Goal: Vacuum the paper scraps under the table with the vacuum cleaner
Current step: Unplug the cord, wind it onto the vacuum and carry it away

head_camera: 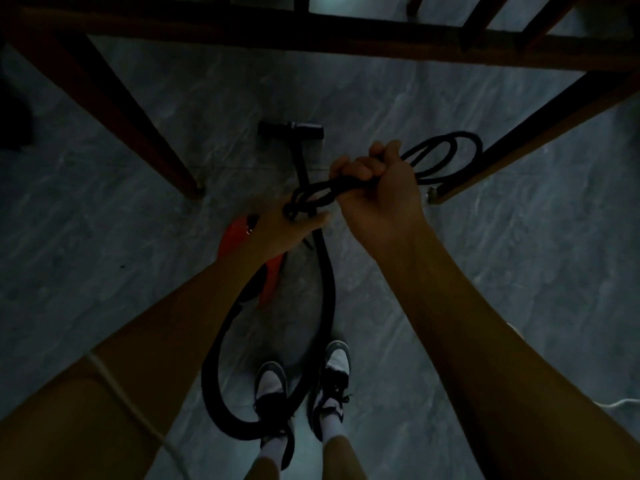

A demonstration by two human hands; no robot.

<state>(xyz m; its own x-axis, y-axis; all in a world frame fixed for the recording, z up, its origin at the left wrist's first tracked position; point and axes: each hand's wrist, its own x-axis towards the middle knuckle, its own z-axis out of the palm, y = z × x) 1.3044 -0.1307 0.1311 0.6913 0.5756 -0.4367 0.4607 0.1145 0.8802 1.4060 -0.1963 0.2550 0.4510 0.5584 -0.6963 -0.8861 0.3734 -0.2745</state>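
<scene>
My right hand grips a coiled black power cord, whose loops stick out on both sides of the fist. My left hand touches the cord's loops at their left end, fingers fairly straight. Below the hands a red and black vacuum cleaner body lies on the floor, partly hidden by my left forearm. Its thick black hose curves back to my feet and round to the left. The black floor nozzle on its wand rests on the floor under the table. No paper scraps show in the dim light.
Dark wooden table legs stand at the left and right, with a crossbar across the top. The floor is grey marble tile. My two shoes stand at the bottom centre. A white cord runs across my left arm.
</scene>
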